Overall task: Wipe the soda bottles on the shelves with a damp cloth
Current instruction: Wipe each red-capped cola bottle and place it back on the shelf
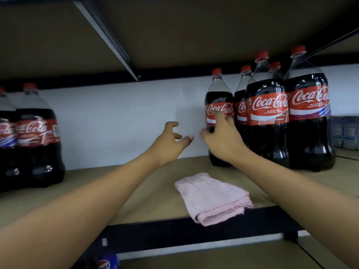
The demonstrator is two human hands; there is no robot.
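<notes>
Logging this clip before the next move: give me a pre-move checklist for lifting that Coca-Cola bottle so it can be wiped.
1. Right hand on the leftmost Coca-Cola bottle of the right group: ok, touching its label.
2. Firm grip: cannot tell.
3. Left hand free: ok, holds nothing.
4. Pink cloth in hand: not ok, it lies folded on the shelf.
5. Red cap on: ok.

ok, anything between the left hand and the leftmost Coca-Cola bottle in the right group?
Only the right hand, which is at that Coca-Cola bottle itself. Otherwise the gap from the left hand is open air. The pink cloth lies lower on the shelf, out of the path.
</notes>
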